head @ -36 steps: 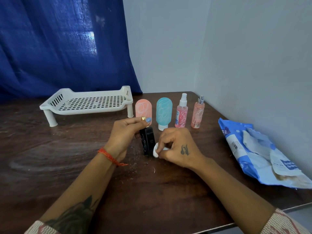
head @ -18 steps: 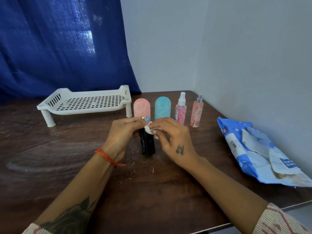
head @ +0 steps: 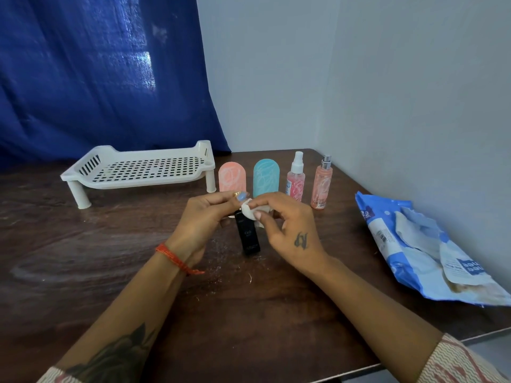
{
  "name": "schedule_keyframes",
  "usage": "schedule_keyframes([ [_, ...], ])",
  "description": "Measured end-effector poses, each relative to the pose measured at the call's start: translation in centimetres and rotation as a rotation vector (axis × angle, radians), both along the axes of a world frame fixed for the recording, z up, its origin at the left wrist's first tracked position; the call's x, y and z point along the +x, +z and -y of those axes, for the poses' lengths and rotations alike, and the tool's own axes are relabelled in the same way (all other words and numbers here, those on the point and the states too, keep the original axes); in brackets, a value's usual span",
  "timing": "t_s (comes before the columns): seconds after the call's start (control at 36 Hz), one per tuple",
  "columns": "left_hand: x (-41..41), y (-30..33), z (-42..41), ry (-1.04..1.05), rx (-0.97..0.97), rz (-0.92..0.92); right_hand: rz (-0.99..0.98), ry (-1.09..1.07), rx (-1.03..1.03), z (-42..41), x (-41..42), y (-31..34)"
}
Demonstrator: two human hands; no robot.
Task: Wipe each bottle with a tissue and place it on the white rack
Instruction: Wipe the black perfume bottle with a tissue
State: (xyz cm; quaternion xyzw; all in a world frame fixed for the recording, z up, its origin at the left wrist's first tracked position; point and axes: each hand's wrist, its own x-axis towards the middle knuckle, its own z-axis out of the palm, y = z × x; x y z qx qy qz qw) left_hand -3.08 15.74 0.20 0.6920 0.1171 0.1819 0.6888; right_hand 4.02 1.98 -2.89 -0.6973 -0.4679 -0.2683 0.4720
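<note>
White plastic, the slotted rack [head: 138, 168] is standing at the counter's [head: 83, 258] far left. The left hand [head: 203, 219] is gripping the top of an upright black bottle [head: 248, 235] lettered "C&O". The right hand [head: 286, 225] is pinching a white tissue [head: 249, 212] against its cap. Behind are standing pink [head: 232, 180] and teal [head: 266, 176] tubes, then two pink spray bottles [head: 296, 179]. A torn blue wipes pack [head: 423, 252] is lying right.

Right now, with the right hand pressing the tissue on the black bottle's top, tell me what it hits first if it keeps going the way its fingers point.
The right hand points left; first contact looks like the left hand's fingers at the black bottle, though depth is unclear.
</note>
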Motion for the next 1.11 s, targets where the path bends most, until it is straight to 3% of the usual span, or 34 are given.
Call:
schedule_keyframes([
  [0.28,0.1,-0.09,-0.17,-0.082,0.003,0.018,-0.102,-0.104,-0.025,0.18,0.47,-0.1],
  [0.36,0.14,-0.2,-0.23,-0.075,0.018,0.029,-0.032,-0.082,0.062,0.22,0.1,0.18],
  [0.44,0.19,-0.28,-0.38,-0.068,0.044,0.041,0.05,0.024,0.014,-0.01,-0.27,-0.01],
  [0.81,0.2,-0.28,-0.24,-0.12,0.036,0.031,-0.141,-0.039,-0.013,0.08,0.27,-0.24],
  [0.94,0.15,-0.31,-0.4,-0.129,0.051,0.015,0.016,-0.134,0.056,0.09,0.11,-0.16],
  [1.11,0.22,-0.49,-0.44,-0.105,0.076,0.008,0.073,0.065,-0.008,-0.01,-0.4,-0.3],
])
